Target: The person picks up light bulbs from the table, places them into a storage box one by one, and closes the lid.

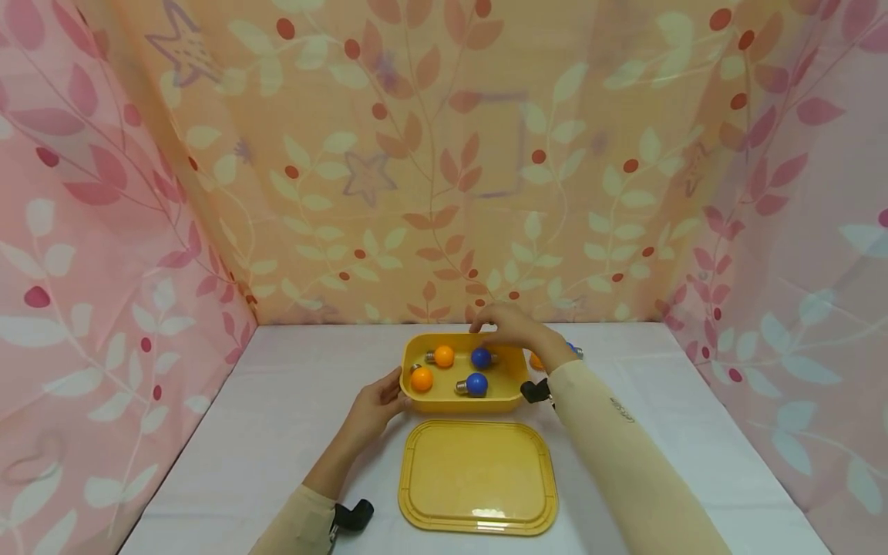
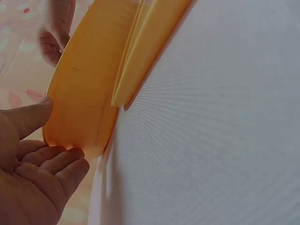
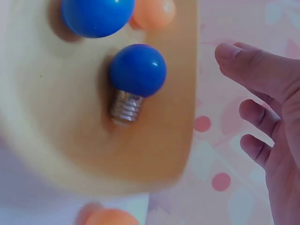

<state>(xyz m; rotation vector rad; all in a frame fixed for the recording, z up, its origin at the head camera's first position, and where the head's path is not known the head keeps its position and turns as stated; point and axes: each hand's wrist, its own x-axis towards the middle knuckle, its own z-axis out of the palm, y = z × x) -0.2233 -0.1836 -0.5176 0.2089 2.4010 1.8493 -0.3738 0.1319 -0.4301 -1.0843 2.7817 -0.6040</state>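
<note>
In the head view, a yellow box [image 1: 458, 405] stands on the white surface [image 1: 277, 432], its long axis running left to right, with the lid [image 1: 479, 478] lying just on its near side. Inside are two orange bulbs [image 1: 443, 355] on the left and two blue bulbs [image 1: 476, 384] on the right. The right hand [image 1: 509, 324] is at the far rim, nearer the far blue bulb [image 1: 481, 358] than the left hand [image 1: 375, 405] is; that bulb lies to the near side of it, base pointing right. Beyond the box's right end are another orange bulb [image 1: 536, 361] and another blue bulb [image 1: 572, 349], partly hidden by the forearm.

In the left wrist view, the left hand's relaxed fingers [image 2: 70, 164] touch the box's left end without clenching.

In the right wrist view, the right hand is just outside the far rim, fingers loosely bent, with nothing visible between them.
</note>
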